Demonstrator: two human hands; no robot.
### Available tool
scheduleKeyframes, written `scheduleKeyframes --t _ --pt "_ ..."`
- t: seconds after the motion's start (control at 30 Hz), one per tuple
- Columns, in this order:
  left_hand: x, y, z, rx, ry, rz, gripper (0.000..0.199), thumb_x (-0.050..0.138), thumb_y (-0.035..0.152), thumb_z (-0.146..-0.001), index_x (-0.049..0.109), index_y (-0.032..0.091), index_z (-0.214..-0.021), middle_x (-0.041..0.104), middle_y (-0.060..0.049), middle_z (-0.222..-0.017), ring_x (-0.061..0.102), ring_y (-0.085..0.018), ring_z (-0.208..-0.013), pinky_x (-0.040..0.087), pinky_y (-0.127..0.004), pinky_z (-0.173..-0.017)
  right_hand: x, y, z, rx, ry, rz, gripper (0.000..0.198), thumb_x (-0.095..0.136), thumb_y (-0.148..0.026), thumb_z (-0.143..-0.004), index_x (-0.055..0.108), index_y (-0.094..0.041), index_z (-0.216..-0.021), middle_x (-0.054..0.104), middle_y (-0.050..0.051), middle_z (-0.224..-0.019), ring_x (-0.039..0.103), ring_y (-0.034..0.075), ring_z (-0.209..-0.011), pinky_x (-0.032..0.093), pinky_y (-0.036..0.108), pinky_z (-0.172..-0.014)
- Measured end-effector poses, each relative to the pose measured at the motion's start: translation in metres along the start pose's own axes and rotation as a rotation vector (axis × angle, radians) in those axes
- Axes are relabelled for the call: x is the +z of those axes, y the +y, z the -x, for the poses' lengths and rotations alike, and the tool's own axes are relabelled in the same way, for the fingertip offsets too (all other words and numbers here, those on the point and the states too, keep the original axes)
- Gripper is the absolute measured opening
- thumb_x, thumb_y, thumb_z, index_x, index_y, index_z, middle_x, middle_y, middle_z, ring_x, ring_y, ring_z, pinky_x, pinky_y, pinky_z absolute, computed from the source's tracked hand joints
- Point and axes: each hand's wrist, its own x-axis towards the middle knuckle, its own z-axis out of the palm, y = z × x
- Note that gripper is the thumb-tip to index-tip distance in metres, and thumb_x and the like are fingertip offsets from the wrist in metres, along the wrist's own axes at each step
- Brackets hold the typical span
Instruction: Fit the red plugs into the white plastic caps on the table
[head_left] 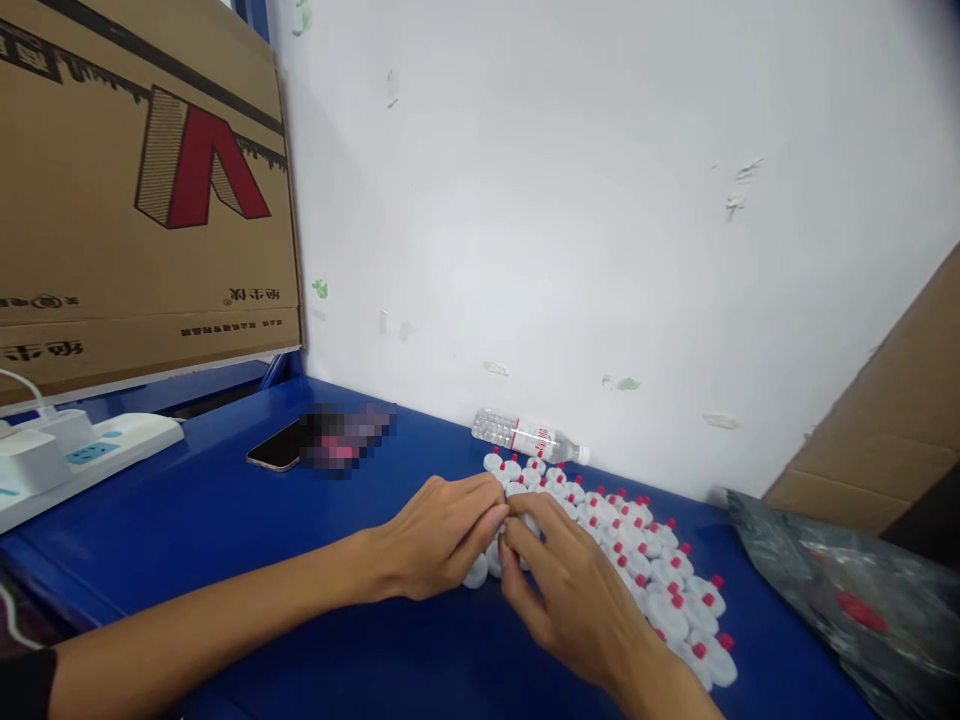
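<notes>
Down on the blue table (360, 660), seen from the head camera, the two hands meet right at the near left edge of a crowd of white containers (666, 612) with red caps (724, 641). The left hand (442, 535) has its fingers curled in, nearly closed; the right hand (574, 580) comes in with bent fingers, thumb and forefinger drawn together, tips up against the left. Whether anything is pinched between them, I cannot tell: the fingers cover it. White containers show just behind and below the fingertips, and the rest spread away beyond and to the right of the right hand, packed side by side.

Now the print! Behind the group, a clear bottle (536, 437) lies on its side near the wall (600, 200), its white label marked in red, too small to read. At far left, a big cardboard box (97, 260) carries a bold red angular emblem and Chinese characters, upside down, one line with an ® mark. On the right, a dark plastic bag (847, 585) shows a red patch, no words legible.
</notes>
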Motion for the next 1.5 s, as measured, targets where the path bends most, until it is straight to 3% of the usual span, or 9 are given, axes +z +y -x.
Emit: scheduleKeyframes --t 0.17,0.47,0.7,0.77,0.97,1.1,1.23,1.37,1.5 --pt "0.001 -0.008 -0.005 -0.079 0.118 0.115 0.036 0.026 0.029 -0.108 0.036 0.02 -0.074 0.043 0.002 -0.072 0.038 -0.014 -0.064 0.033 -0.03 -0.064 0.001 0.003 -0.001 -0.028 0.005 0.049 0.021 0.043 -0.014 -0.1 0.052 -0.02 -0.118 0.066 0.012 -0.116 0.066 0.022 -0.107 0.059 0.037 -0.09" --pt "-0.005 -0.014 -0.003 -0.065 -0.048 0.187 0.032 0.036 0.041 -0.105 0.046 0.019 -0.084 0.051 0.001 -0.077 0.042 -0.014 -0.065 0.032 -0.029 -0.064 0.005 0.009 0.006 -0.022 0.05 0.001 0.028 0.046 -0.011 -0.1 0.047 -0.02 -0.126 0.064 0.013 -0.123 0.065 0.023 -0.114 0.058 0.039 -0.095" --pt "0.01 -0.006 -0.012 -0.406 -0.025 1.11 0.046 0.049 0.056 -0.096 0.039 0.02 -0.069 0.027 0.008 -0.057 0.025 -0.009 -0.049 0.028 -0.023 -0.047 0.011 0.006 0.0 0.029 0.071 -0.071 0.019 0.04 -0.005 -0.099 0.046 -0.024 -0.1 0.063 0.01 -0.116 0.064 0.021 -0.105 0.058 0.038 -0.086" --pt "0.011 -0.006 -0.015 -0.497 0.016 1.178 0.043 0.055 0.053 -0.091 0.036 0.021 -0.068 0.023 0.009 -0.057 0.019 -0.008 -0.047 0.024 -0.022 -0.044 0.01 0.005 -0.001 0.0 0.081 0.012 0.02 0.04 -0.004 -0.098 0.047 -0.022 -0.1 0.063 0.012 -0.117 0.063 0.023 -0.107 0.057 0.04 -0.089" --pt "-0.018 -0.055 -0.023 -0.562 0.232 0.917 0.043 0.04 0.051 -0.092 0.019 0.024 -0.065 0.011 0.011 -0.052 0.007 -0.008 -0.042 0.013 -0.024 -0.041 -0.003 0.014 0.004 -0.078 0.13 0.266 0.028 0.04 0.005 -0.091 0.055 -0.017 -0.1 0.062 0.017 -0.125 0.059 0.027 -0.12 0.054 0.042 -0.098" --pt "-0.034 -0.071 -0.024 -0.507 0.27 0.706 0.038 0.041 0.045 -0.093 0.03 0.022 -0.065 0.027 0.007 -0.055 0.023 -0.01 -0.048 0.017 -0.025 -0.047 -0.008 0.024 0.007 -0.028 0.168 0.278 0.032 0.045 0.002 -0.091 0.057 -0.018 -0.113 0.061 0.015 -0.126 0.061 0.028 -0.117 0.054 0.043 -0.094" --pt "-0.026 -0.051 -0.015 -0.349 0.083 0.433 0.018 0.066 0.026 -0.08 0.054 0.018 -0.069 0.054 0.001 -0.069 0.044 -0.016 -0.071 0.027 -0.027 -0.06 -0.002 0.024 0.006 -0.025 0.119 0.264 0.027 0.052 -0.003 -0.093 0.058 -0.018 -0.114 0.065 0.011 -0.116 0.062 0.026 -0.109 0.051 0.041 -0.091" --pt "-0.021 -0.036 -0.008 -0.099 -0.263 -0.117 0.007 0.059 0.015 -0.081 0.057 0.021 -0.079 0.062 0.001 -0.08 0.052 -0.019 -0.084 0.032 -0.029 -0.065 0.004 0.021 0.005 -0.018 0.054 0.261 0.023 0.052 -0.008 -0.096 0.058 -0.018 -0.116 0.067 0.008 -0.112 0.061 0.025 -0.106 0.047 0.041 -0.093" --pt "-0.025 -0.036 -0.01 -0.106 -0.28 -0.192 0.006 0.055 0.019 -0.089 0.06 0.022 -0.09 0.062 0.001 -0.08 0.056 -0.018 -0.081 0.039 -0.028 -0.07 0.004 0.021 0.004 -0.015 0.041 0.249 0.022 0.052 -0.011 -0.098 0.057 -0.019 -0.118 0.068 0.006 -0.11 0.061 0.025 -0.103 0.043 0.043 -0.094"
